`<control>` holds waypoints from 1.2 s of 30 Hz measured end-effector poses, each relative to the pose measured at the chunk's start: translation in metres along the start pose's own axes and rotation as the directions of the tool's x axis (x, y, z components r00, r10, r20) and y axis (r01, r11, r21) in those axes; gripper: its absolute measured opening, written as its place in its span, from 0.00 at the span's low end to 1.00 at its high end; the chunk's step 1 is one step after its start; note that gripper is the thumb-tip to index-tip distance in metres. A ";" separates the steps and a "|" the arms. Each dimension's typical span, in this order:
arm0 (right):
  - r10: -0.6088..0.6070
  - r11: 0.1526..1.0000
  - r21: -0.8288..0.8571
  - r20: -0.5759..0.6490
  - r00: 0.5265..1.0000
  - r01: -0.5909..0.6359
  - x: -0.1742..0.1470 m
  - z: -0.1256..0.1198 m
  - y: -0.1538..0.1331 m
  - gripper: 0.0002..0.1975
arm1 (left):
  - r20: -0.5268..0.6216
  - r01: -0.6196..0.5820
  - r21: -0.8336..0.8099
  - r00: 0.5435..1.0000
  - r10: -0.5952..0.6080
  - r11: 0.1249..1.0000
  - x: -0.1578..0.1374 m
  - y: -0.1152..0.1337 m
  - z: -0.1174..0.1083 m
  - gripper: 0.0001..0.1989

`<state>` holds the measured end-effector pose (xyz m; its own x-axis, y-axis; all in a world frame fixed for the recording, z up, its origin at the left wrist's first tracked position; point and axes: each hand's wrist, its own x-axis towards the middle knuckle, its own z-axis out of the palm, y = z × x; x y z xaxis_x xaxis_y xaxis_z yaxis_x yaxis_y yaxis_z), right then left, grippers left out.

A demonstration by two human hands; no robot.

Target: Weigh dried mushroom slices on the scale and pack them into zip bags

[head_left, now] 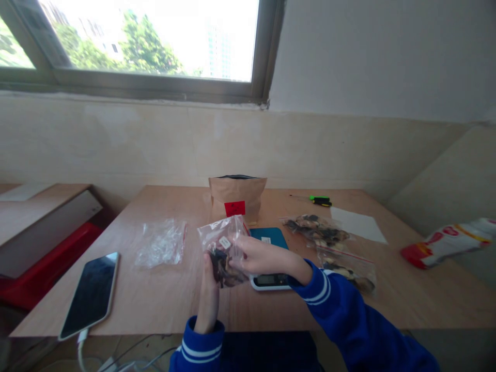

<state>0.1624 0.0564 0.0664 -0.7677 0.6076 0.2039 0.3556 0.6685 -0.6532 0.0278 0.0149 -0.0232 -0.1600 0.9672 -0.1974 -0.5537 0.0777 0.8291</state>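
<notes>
Fingers (207,264) of my left hand (210,284) are closed on the left side of a clear bag (223,258), thumb up along its edge. Dark dried pieces fill its lower part, with a small white label (225,242) higher up. My right hand (258,254) reaches in from the right and meets the bag's right side; with the film there, I cannot tell how tightly those fingers close, or whether any are inside.

I have the bag raised over the near middle of the table (155,305), to the left of a scale (273,237) with a blue top; its display is too dim to read. At the far side a brown paper bag (238,194) stands upright. Crumpled clear plastic (160,245) lies to my left, and a phone (91,289) near the left edge, a white cable (80,351) plugged in. To the right lie 2 filled bags (318,227), beside a white sheet (358,225). Farther right is a red and white bottle (445,243).
</notes>
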 end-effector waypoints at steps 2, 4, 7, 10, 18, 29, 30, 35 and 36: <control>-0.047 0.999 0.007 0.048 0.998 0.047 -0.001 -0.001 0.002 0.09 | -0.010 0.010 0.026 1.000 -0.010 1.000 -0.001 0.001 0.001 0.31; -0.043 0.999 -0.002 0.024 0.999 0.043 -0.003 -0.001 0.005 0.08 | 0.002 0.033 0.038 0.999 -0.033 0.999 -0.002 0.002 0.004 0.32; 0.017 1.000 -0.026 -0.024 1.000 -0.018 -0.005 0.000 0.010 0.08 | 0.033 0.076 0.025 0.996 -0.077 0.997 -0.003 0.005 0.010 0.33; 0.110 0.993 -0.054 0.018 0.994 -0.109 -0.008 0.000 0.012 0.06 | 0.040 0.063 0.027 0.997 -0.064 0.998 -0.001 0.006 0.010 0.33; 0.018 1.000 0.013 0.143 0.990 -0.020 -0.014 0.003 0.011 0.13 | -0.024 0.041 0.046 0.999 -0.040 0.998 0.005 -0.003 -0.008 0.31; 0.146 0.977 0.197 -0.336 0.930 -0.082 -0.025 -0.023 0.008 0.11 | -0.028 0.096 0.004 0.995 -0.096 0.995 0.009 0.007 -0.014 0.31; 0.148 0.976 0.208 -0.395 0.907 -0.069 -0.023 -0.031 0.009 0.11 | -0.057 0.093 0.017 0.994 -0.092 0.996 0.009 0.009 -0.018 0.31; 0.070 0.988 0.149 -0.648 0.759 0.036 0.010 -0.086 0.030 0.12 | -0.141 0.092 0.026 0.986 -0.087 0.995 0.004 0.021 -0.028 0.28; 0.062 0.994 0.112 -0.672 0.738 0.018 0.019 -0.095 0.037 0.11 | -0.146 0.087 0.020 0.986 -0.083 0.996 0.003 0.023 -0.028 0.28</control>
<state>0.2114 0.1334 0.1153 -0.1858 0.7783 0.5998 0.2797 0.6271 -0.7270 -0.0082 0.0131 -0.0194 -0.2307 0.9119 -0.3395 -0.5489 0.1661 0.8192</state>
